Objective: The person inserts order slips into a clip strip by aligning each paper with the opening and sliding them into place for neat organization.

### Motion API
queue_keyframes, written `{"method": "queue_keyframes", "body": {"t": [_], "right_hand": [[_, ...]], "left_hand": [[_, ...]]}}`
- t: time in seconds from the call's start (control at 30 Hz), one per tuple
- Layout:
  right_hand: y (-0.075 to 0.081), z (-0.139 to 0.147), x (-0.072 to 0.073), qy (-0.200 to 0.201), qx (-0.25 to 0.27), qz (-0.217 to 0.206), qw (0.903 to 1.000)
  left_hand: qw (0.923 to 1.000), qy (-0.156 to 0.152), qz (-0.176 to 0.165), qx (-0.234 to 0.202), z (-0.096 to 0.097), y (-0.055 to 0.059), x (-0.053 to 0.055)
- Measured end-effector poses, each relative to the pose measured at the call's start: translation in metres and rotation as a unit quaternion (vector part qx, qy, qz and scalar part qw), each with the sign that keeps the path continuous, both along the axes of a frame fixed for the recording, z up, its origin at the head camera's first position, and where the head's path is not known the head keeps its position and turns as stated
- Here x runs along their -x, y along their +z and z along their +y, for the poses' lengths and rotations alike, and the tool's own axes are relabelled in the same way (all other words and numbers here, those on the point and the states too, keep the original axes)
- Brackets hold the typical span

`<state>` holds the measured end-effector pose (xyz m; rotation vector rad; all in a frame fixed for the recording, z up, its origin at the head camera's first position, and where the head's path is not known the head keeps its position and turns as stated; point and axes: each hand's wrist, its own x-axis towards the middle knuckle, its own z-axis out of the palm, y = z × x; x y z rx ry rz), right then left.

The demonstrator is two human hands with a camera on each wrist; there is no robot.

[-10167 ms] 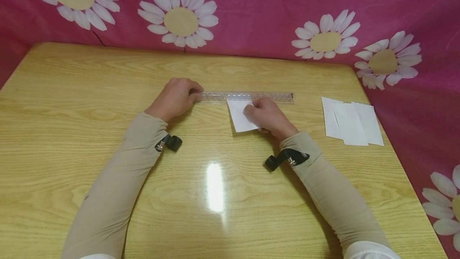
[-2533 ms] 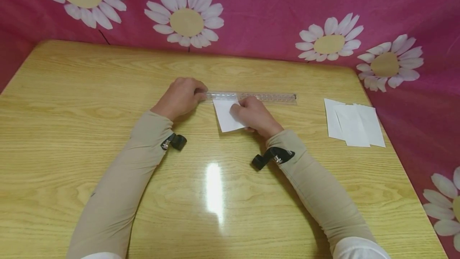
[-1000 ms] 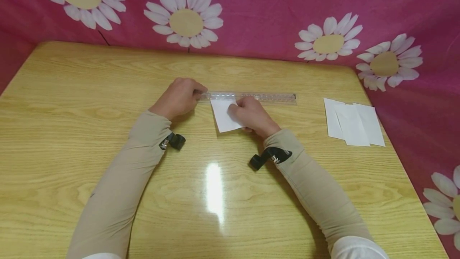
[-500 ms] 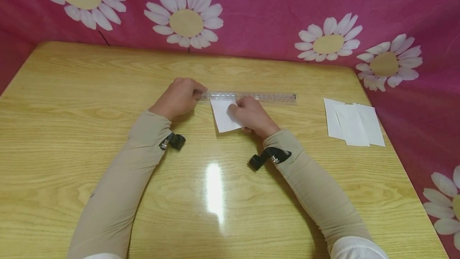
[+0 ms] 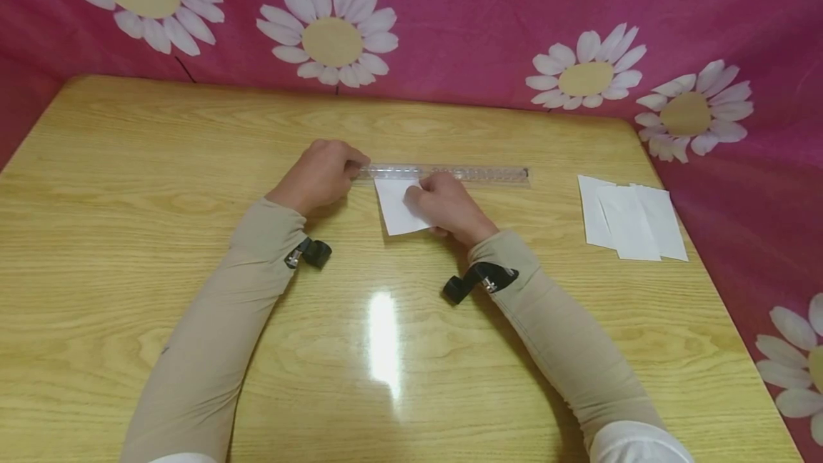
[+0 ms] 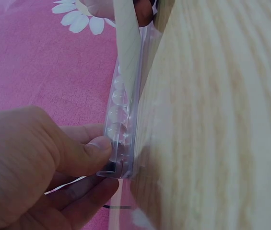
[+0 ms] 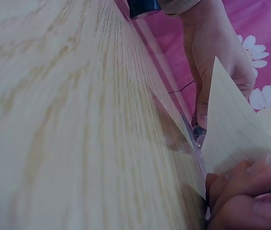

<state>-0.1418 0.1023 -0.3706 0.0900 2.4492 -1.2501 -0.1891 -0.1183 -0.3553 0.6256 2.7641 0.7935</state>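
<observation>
A long clear plastic strip (image 5: 495, 174) with a row of round bumps lies across the far middle of the table. My left hand (image 5: 318, 173) grips its left end; in the left wrist view the thumb is on the near face of the strip (image 6: 117, 122) and fingers are behind. My right hand (image 5: 453, 207) pinches a small white paper card (image 5: 393, 209) by its right side. The card's far edge runs along the strip and overlaps it. In the right wrist view, faint lines cross the tilted card (image 7: 233, 124), and fingers curl over its edge.
Several white paper cards (image 5: 626, 223) lie overlapping near the table's right edge. A pink cloth (image 5: 450, 20) with daisies stands behind and to the right of the wooden table (image 5: 308, 377). A black wrist camera (image 5: 315, 254) sits on the left sleeve, another on the right.
Since the oldest frame, my right hand has slid the card leftward along the strip, closer to my left hand. Over the last second it has shifted left only slightly; the left hand keeps its grip.
</observation>
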Motion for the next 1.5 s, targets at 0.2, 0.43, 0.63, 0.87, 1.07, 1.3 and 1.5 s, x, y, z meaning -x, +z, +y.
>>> {"method": "queue_keyframes", "body": {"t": [0.2, 0.43, 0.63, 0.87, 1.07, 1.3, 1.5], "right_hand": [[-0.0005, -0.0004, 0.0, 0.004, 0.013, -0.005, 0.9999], [-0.0002, -0.0011, -0.0004, 0.008, 0.017, 0.001, 0.9998], [-0.0002, -0.0023, -0.0001, 0.005, 0.017, 0.0, 0.9998], [-0.0002, -0.0041, 0.0008, 0.009, 0.018, 0.001, 0.9998], [0.002, -0.0055, 0.0001, 0.01, 0.012, 0.0, 0.9999], [0.0016, -0.0067, 0.0007, 0.009, 0.006, -0.004, 0.9999], [0.0014, -0.0079, 0.0011, 0.006, 0.008, -0.008, 0.9999]], "left_hand": [[1.0, 0.001, 0.0, -0.002, 0.0001, -0.0006, -0.0002], [1.0, 0.002, 0.002, -0.004, 0.0, -0.0005, -0.0007], [1.0, 0.001, 0.008, -0.006, -0.0002, -0.0014, -0.0006], [0.9999, 0.007, 0.0, -0.008, -0.0003, -0.0014, -0.0004], [0.9999, 0.007, 0.001, -0.009, 0.0, -0.001, -0.0006], [0.9999, 0.001, 0.01, -0.011, 0.0001, -0.0001, -0.0012], [0.9999, -0.001, 0.013, -0.01, 0.0003, -0.0003, -0.001]]}}
